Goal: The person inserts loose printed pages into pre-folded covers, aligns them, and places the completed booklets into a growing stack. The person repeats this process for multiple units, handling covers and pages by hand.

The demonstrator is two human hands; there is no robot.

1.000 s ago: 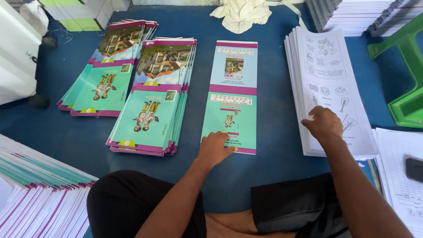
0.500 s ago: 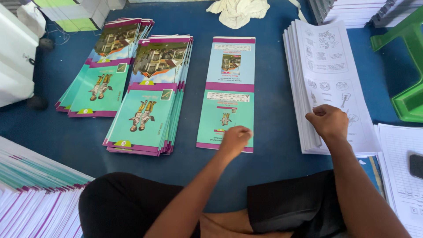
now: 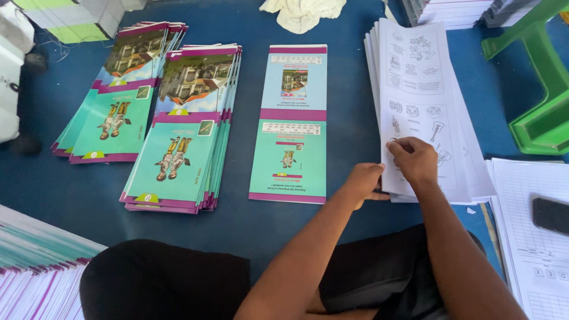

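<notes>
white printed sheet stack [image 3: 424, 101] | flat on blue floor | near edge under both hands

sheets [image 3: 424, 89]: white, black line drawings, under my hands | cover [image 3: 290, 124] left of sheets: teal and pale blue, purple bands | stacks [image 3: 184, 130] further left: teal, purple-edged, house photo | floor [image 3: 349, 89]: blue | stool [image 3: 542, 101] right of sheets: green

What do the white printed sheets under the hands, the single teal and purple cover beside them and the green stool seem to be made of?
Stack of white printed sheets: plain matte paper, thin edges fanned at the near end where both hands touch. Flat teal and purple cover: probably coated card, smooth colour print with a faint sheen. Green stool: looks like moulded plastic, glossy with uniform colour.
</notes>
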